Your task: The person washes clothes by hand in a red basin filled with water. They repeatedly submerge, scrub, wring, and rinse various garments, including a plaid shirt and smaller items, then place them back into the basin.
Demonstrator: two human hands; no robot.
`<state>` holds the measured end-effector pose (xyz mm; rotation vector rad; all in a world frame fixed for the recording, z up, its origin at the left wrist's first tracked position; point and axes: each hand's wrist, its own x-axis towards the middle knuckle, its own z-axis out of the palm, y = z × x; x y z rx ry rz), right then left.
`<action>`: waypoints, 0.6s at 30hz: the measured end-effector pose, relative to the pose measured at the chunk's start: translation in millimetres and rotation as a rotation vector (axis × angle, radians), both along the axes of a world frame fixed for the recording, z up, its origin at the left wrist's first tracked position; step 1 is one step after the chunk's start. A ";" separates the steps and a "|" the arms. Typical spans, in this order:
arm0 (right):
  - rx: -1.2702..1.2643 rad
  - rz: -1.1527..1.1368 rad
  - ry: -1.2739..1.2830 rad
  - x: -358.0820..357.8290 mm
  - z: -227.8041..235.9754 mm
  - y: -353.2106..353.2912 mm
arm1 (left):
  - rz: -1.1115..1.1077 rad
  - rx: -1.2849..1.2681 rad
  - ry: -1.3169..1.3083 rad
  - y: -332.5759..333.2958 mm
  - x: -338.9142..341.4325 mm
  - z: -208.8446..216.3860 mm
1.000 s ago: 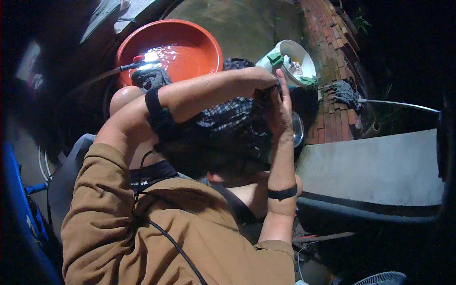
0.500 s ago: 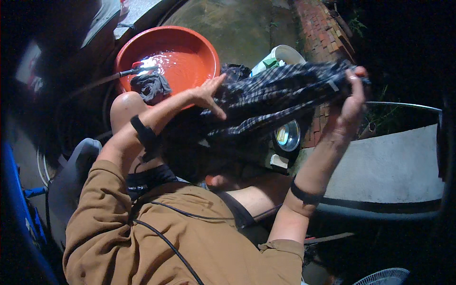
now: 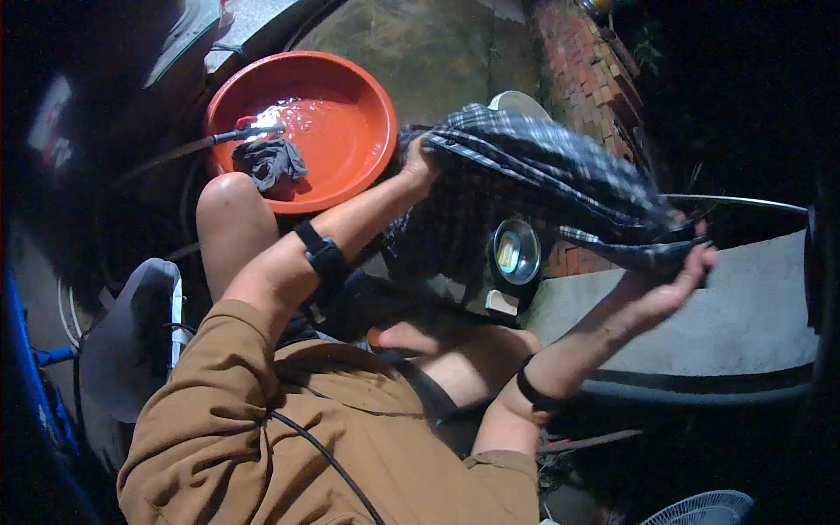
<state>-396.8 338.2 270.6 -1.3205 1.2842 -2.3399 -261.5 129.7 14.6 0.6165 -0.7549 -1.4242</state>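
A dark plaid garment (image 3: 542, 162), blue-black with white checks, is stretched in the air between my hands, partly blurred by motion. My left hand (image 3: 418, 166) grips its left end close to the rim of an orange-red basin (image 3: 385, 96); its fingers are mostly behind the cloth. Farther right and nearer to me, my right hand (image 3: 678, 284) is closed on the other end. Inside the basin there is shallow water and a bunched grey cloth (image 3: 271, 164). A hose nozzle (image 3: 249, 133) lies over the basin's left side.
Below the garment stands a glass bowl (image 3: 516, 251) with something yellowish in it, beside a pale block (image 3: 501, 303). A white bucket (image 3: 521, 105) is mostly hidden behind the cloth. Red bricks (image 3: 586, 79) line the right, above a grey concrete wall (image 3: 700, 306). A fan (image 3: 704, 507) is at lower right.
My left hand has gone from spread fingers to gripping the garment, moving slightly right and away. My right hand has moved right and nearer to me, and the cloth now slopes down to the right.
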 end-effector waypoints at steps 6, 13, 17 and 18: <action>0.608 0.146 -0.616 -76.4 -233.7 -45.5 | -0.118 -0.303 -0.242 10.2 15.4 53.2; 0.455 0.904 -0.746 9.6 -351.4 -76.2 | 0.137 -1.000 -0.976 45.8 19.4 87.5; 0.350 1.045 -0.837 34.0 -309.6 -80.6 | 0.282 -1.230 -1.246 49.7 37.9 72.2; 0.319 1.085 -0.840 31.8 -296.0 -85.3 | 0.120 -1.209 -1.263 49.7 43.8 63.6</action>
